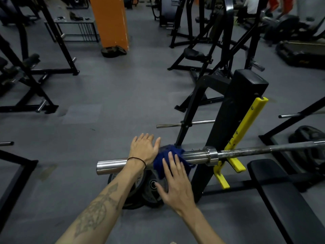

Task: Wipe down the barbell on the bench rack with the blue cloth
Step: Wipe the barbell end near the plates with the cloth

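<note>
Barbell [246,152], steel, blue cloth [173,154] over sleeve

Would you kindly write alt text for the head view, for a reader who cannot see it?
Two open hands work a blue cloth draped over the barbell sleeve: the right hand touches the cloth, the left hand lies beside it. The bar sits in yellow hooks of a black bench rack.
</note>
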A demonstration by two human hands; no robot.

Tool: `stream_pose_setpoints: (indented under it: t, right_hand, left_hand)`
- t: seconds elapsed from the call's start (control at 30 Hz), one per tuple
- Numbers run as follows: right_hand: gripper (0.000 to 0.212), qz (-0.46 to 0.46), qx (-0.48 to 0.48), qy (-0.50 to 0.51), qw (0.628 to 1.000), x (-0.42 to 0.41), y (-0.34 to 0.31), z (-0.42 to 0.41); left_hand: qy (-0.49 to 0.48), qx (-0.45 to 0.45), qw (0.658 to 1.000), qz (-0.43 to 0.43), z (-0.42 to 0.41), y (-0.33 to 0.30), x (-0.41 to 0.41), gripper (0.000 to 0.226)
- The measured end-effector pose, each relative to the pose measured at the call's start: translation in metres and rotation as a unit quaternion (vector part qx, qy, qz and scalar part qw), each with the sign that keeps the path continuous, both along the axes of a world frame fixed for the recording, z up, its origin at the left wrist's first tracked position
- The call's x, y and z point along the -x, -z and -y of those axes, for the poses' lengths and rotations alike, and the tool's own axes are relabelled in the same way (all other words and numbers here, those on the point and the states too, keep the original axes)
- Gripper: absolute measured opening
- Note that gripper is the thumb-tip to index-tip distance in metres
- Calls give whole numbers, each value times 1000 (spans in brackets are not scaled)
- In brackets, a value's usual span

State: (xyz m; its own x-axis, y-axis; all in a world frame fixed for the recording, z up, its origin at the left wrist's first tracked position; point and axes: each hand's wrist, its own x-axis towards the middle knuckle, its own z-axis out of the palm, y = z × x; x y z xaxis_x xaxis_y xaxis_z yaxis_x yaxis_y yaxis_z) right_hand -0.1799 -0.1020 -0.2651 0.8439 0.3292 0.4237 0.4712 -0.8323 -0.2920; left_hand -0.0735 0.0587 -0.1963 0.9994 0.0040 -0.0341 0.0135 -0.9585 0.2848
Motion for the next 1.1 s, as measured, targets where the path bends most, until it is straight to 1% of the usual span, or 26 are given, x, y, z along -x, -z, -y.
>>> stream_pose_setpoints:
  t: [0.07,0.13,0.17,0.2,0.23,0.3,0.33,0.37,0.43,0.47,0.5,0.53,0.6,0.63,0.67,0.77,0.8,0.83,0.9,0.93,1.03,1.07,1.1]
  right_hand:
    - [79,23,32,4,999,-7,0,21]
    - [76,12,-18,73,997,-9,1,32]
    - [78,-3,-52,100,994,-7,1,28]
    - [80,-13,-70,105,992,-4,3,21]
    - [82,-21,-68,87,994,0,5,13]
    - [81,-12,-17,22,1000,4,9,13]
    - [79,2,13,8,1000,2,10,22]
    - [77,13,23,20,999,0,11,31]
    - [77,2,-30,89,996,-2,11,36]
    - [79,-15,-63,112,992,1,11,29]
    - [82,-26,-77,110,991,4,11,19]
    - [83,-34,-69,83,994,8,12,9]
    - [83,-19,-9,21,1000,9,14,13]
    - [81,-1,21,15,1000,6,14,24]
    - [78,11,23,30,999,2,14,34]
    - [79,-19,-74,111,991,1,10,27]
    - [81,-25,-78,104,991,4,10,17]
    - [81,-19,-62,78,995,6,10,11]
    - [77,9,-6,35,999,3,10,20]
    - [74,14,-6,44,999,0,10,27]
    - [73,-32,-109,127,985,1,6,16]
    - [75,-41,-119,120,985,4,6,7]
    - [77,-34,-102,87,990,7,7,2]
  left_hand:
    - [3,-28,999,35,1,-2,1,69]
    - [11,-41,997,60,6,1,11,75]
    - [17,-38,997,70,11,4,18,74]
    - [23,-35,996,75,16,8,27,71]
    - [29,-40,996,78,21,12,35,68]
    - [33,-53,996,66,26,18,44,69]
    - [31,-54,996,56,27,18,45,72]
    - [31,-55,997,45,26,17,43,77]
    - [34,-62,997,37,26,14,39,80]
    - [36,-66,997,34,26,13,38,78]
    - [38,-68,996,34,27,13,38,73]
    - [39,-64,997,32,26,14,39,68]
    - [40,-57,997,26,23,15,39,63]
    - [41,-57,997,25,22,15,40,63]
    - [43,-59,997,27,22,15,39,63]
    - [49,-63,997,20,24,13,37,64]
    - [46,-66,997,16,24,13,37,65]
    - [43,-69,997,11,24,13,37,65]
    - [38,-71,997,-2,24,12,36,67]
    - [36,-71,997,-7,23,11,34,68]
    - [32,-69,997,-24,24,7,25,71]
    - [29,-62,997,-32,24,6,24,72]
    - [26,-52,998,-39,24,5,22,72]
